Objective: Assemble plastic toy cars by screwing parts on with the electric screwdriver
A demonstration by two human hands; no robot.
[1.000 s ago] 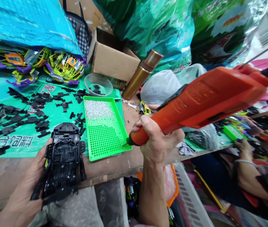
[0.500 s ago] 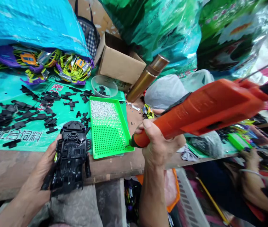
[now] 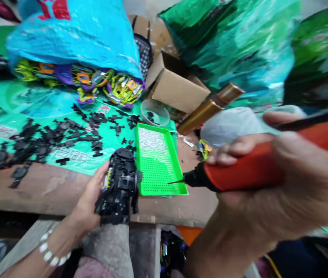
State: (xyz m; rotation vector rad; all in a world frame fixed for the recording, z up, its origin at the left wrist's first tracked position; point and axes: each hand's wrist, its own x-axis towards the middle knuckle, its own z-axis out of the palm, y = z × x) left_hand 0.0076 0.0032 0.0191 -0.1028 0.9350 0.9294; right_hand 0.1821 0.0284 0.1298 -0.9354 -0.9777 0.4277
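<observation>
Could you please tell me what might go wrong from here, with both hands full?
The thin bit of the red tool in the right hand points at the green tray; a careless jab might nudge the tray and scatter the small silvery pieces.

The left hand grips the black chassis from one side near the front edge of the table, so a slip could perhaps send it over.

A brown box (image 3: 178, 90) sits at the top middle. A gold bottle (image 3: 199, 116) tilts beside it. A checkered bag (image 3: 144, 54) is behind.
</observation>
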